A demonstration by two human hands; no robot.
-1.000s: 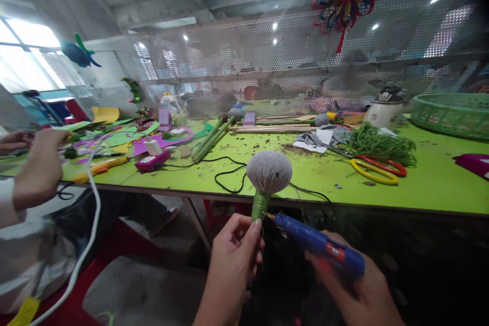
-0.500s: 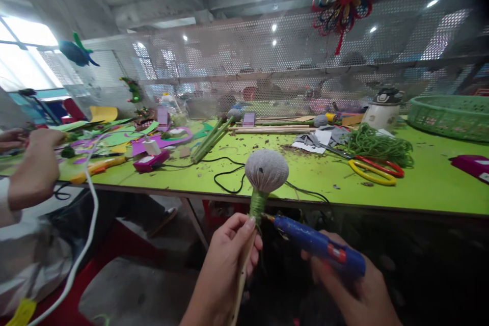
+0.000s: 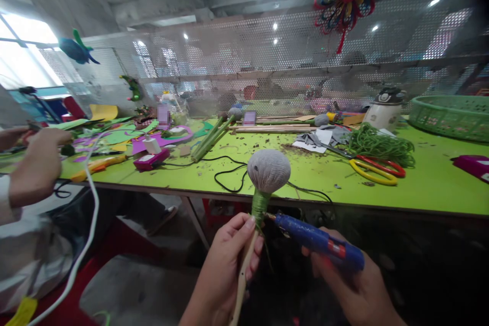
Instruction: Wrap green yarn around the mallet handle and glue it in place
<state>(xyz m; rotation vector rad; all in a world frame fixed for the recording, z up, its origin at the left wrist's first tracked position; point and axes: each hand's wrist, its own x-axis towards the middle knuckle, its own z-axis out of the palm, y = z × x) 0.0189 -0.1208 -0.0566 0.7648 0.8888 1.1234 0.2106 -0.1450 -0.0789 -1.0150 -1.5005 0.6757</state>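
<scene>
My left hand (image 3: 235,249) is closed around a wooden stick (image 3: 243,277), just below its upper end. On top of the stick sits a round head covered in grey ribbed cloth (image 3: 269,170), and green cord (image 3: 260,202) is wound around its neck. A loose strand of the cord hangs by my fingers. My right hand (image 3: 347,275) grips a blue glue gun (image 3: 321,239) from the right. The gun's nozzle points left at the lower edge of the green winding, touching it or very close; I cannot tell which.
The green table (image 3: 431,183) bears yellow-and-red-handled scissors (image 3: 376,170), a heap of green cord (image 3: 382,146), grey cloth scraps (image 3: 338,135), green-wrapped stalks (image 3: 212,137) and a green basket (image 3: 451,117). A co-worker's hand (image 3: 42,153) is at the left. A white cable (image 3: 93,204) hangs nearby.
The stick's grey head has turned slightly and sits a little further right in view. The glue gun stays at the winding, and the loose green strand now shows more below it.
</scene>
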